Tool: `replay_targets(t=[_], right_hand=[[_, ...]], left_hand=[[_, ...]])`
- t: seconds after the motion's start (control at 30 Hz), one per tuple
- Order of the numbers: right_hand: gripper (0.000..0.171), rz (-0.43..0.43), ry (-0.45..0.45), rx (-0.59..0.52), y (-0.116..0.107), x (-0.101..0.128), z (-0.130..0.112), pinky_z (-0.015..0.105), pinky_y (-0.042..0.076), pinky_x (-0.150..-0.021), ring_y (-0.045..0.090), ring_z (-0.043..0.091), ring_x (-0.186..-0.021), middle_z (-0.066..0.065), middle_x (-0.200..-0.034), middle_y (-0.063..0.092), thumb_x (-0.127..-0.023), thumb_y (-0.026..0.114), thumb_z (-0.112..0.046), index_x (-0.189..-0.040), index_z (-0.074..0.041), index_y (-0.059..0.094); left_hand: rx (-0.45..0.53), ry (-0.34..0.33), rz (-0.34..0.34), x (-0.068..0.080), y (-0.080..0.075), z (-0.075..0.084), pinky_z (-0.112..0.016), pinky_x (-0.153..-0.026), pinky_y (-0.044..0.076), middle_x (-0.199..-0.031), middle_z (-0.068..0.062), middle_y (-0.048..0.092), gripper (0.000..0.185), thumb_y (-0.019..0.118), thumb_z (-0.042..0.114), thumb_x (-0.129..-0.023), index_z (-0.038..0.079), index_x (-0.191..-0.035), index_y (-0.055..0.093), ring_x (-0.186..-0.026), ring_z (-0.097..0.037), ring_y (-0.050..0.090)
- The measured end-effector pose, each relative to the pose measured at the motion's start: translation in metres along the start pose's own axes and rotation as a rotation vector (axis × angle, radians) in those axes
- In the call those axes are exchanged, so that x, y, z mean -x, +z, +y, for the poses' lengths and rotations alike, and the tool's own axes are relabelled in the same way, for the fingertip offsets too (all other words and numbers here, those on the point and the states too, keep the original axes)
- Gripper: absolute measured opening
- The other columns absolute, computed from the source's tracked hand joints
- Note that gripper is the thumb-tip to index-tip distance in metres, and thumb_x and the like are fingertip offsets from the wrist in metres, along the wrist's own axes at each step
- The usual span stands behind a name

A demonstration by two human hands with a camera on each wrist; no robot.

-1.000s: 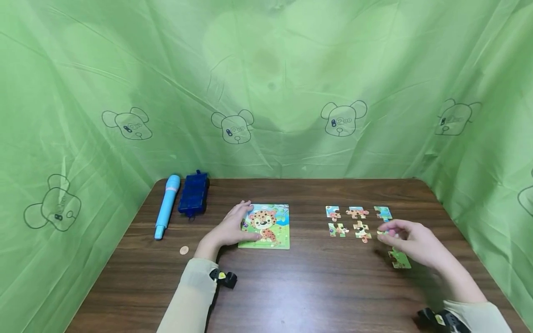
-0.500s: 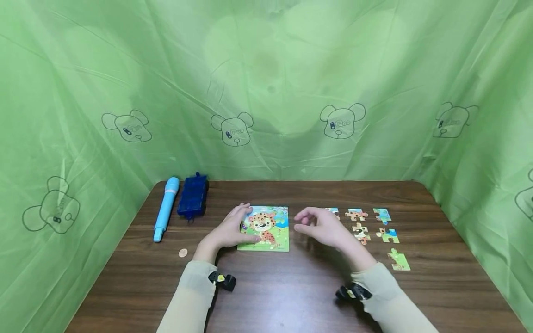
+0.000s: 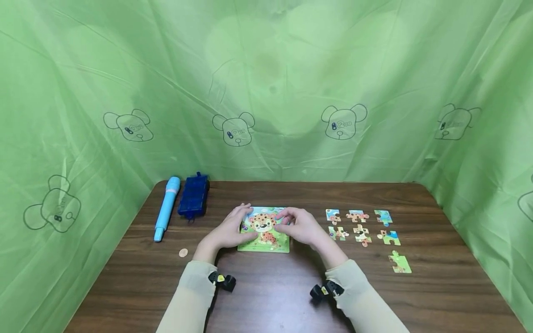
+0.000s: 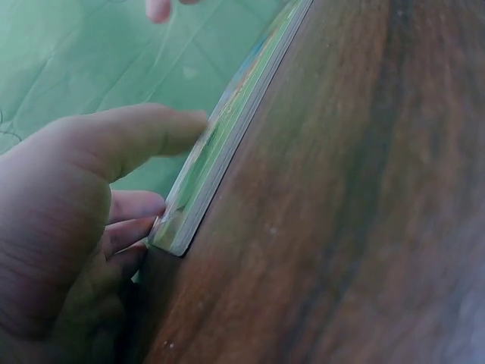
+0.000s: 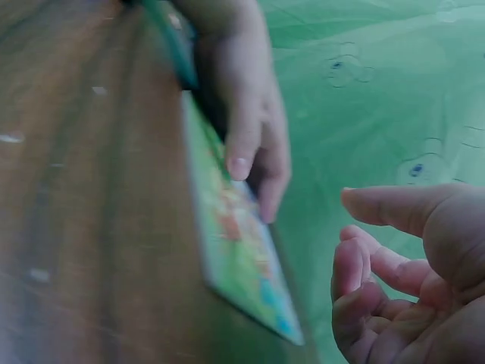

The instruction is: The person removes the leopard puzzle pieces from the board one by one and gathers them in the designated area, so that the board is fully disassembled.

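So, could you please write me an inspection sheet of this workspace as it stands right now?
Surface: dark wooden table, bare wood showing in front.
Job's things: puzzle board with a leopard picture lies flat at the centre; seven loose puzzle pieces lie to its right, apart from the board.
Clutter: light blue pen-shaped device and dark blue box at the far left; a small coin nearer the front.
Grips: left hand rests on the board's left edge, thumb along its side; right hand over the board's right part, fingers loosely bent; contact not clear.
Cables: nothing seen.
Surroundings: green curtain printed with bear outlines encloses the table.
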State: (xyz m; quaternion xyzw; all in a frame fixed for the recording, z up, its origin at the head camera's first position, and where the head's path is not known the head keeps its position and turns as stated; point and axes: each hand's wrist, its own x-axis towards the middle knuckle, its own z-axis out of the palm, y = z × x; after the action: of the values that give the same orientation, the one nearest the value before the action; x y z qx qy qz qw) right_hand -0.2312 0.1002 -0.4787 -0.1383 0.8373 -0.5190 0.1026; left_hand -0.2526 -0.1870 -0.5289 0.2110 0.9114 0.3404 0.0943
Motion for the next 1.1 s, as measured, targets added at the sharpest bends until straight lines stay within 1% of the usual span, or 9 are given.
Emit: replay_targets(t=[0.1, 0.23, 0.37, 0.53, 0.7, 0.8, 0.93, 1.1], right_hand=[[0.032, -0.015, 0.021, 0.012, 0.013, 0.0, 0.004, 0.03, 0.051, -0.065, 0.061, 0.014, -0.074, 0.002, -0.094, 0.072, -0.09, 0.09, -0.016, -0.117, -0.004, 0.078], [0.036, -0.047, 0.03, 0.028, 0.029, 0.0, 0.007, 0.03, 0.052, -0.063, 0.062, 0.014, -0.073, 0.001, -0.095, 0.072, -0.086, 0.091, -0.016, -0.118, -0.005, 0.077], [0.039, -0.046, 0.028, 0.059, 0.039, 0.001, 0.008, 0.029, 0.051, -0.064, 0.062, 0.013, -0.074, -0.001, -0.091, 0.072, -0.084, 0.093, -0.016, -0.118, -0.006, 0.077], [0.037, -0.042, 0.032, 0.094, 0.041, 0.003, 0.009, 0.03, 0.052, -0.068, 0.062, 0.013, -0.076, -0.001, -0.088, 0.072, -0.083, 0.095, -0.015, -0.115, -0.007, 0.078], [0.038, -0.033, 0.056, 0.146, 0.039, 0.001, 0.01, 0.031, 0.052, -0.071, 0.062, 0.013, -0.075, -0.002, -0.086, 0.072, -0.077, 0.097, -0.015, -0.11, -0.01, 0.079], [0.038, -0.034, 0.056, 0.167, 0.039, 0.0, 0.011, 0.033, 0.052, -0.072, 0.062, 0.013, -0.075, -0.003, -0.085, 0.071, -0.074, 0.098, -0.014, -0.107, -0.011, 0.08], [0.036, -0.039, 0.059, 0.174, 0.04, -0.001, 0.012, 0.033, 0.052, -0.074, 0.061, 0.013, -0.076, -0.004, -0.084, 0.07, -0.074, 0.098, -0.013, -0.105, -0.012, 0.079], [0.034, -0.037, 0.063, 0.163, 0.041, 0.0, 0.012, 0.033, 0.052, -0.074, 0.061, 0.013, -0.075, -0.004, -0.083, 0.07, -0.075, 0.098, -0.011, -0.103, -0.011, 0.079]], left_hand=[[0.011, 0.015, -0.011, 0.001, -0.002, -0.001, -0.065, -0.131, 0.018, -0.18, -0.012, 0.025, 0.092, 0.08, 0.046, -0.095, 0.006, -0.168, 0.04, -0.169, -0.034, 0.009], [0.022, 0.025, -0.005, 0.004, -0.003, -0.004, -0.068, -0.13, 0.019, -0.18, -0.011, 0.025, 0.09, 0.082, 0.041, -0.094, 0.007, -0.167, 0.041, -0.169, -0.037, 0.01], [0.025, 0.033, -0.001, 0.004, -0.003, -0.004, -0.069, -0.13, 0.019, -0.18, -0.012, 0.025, 0.089, 0.082, 0.039, -0.094, 0.007, -0.166, 0.042, -0.168, -0.038, 0.01], [0.029, 0.032, -0.009, 0.002, -0.003, -0.003, -0.069, -0.129, 0.018, -0.18, -0.012, 0.025, 0.088, 0.082, 0.037, -0.093, 0.008, -0.166, 0.043, -0.168, -0.039, 0.01], [0.039, 0.026, -0.014, -0.001, -0.004, 0.0, -0.067, -0.131, 0.016, -0.18, -0.011, 0.024, 0.086, 0.082, 0.035, -0.092, 0.008, -0.165, 0.044, -0.169, -0.037, 0.009], [0.043, 0.018, -0.014, -0.002, -0.004, 0.001, -0.065, -0.131, 0.016, -0.18, -0.01, 0.024, 0.086, 0.082, 0.034, -0.093, 0.008, -0.165, 0.044, -0.169, -0.035, 0.009], [0.041, 0.01, -0.016, -0.001, -0.004, 0.0, -0.064, -0.132, 0.016, -0.181, -0.01, 0.024, 0.085, 0.083, 0.034, -0.093, 0.008, -0.165, 0.044, -0.169, -0.035, 0.009], [0.034, 0.018, -0.022, 0.0, -0.004, -0.001, -0.065, -0.132, 0.015, -0.181, -0.009, 0.024, 0.083, 0.081, 0.033, -0.094, 0.01, -0.164, 0.045, -0.169, -0.035, 0.009]])
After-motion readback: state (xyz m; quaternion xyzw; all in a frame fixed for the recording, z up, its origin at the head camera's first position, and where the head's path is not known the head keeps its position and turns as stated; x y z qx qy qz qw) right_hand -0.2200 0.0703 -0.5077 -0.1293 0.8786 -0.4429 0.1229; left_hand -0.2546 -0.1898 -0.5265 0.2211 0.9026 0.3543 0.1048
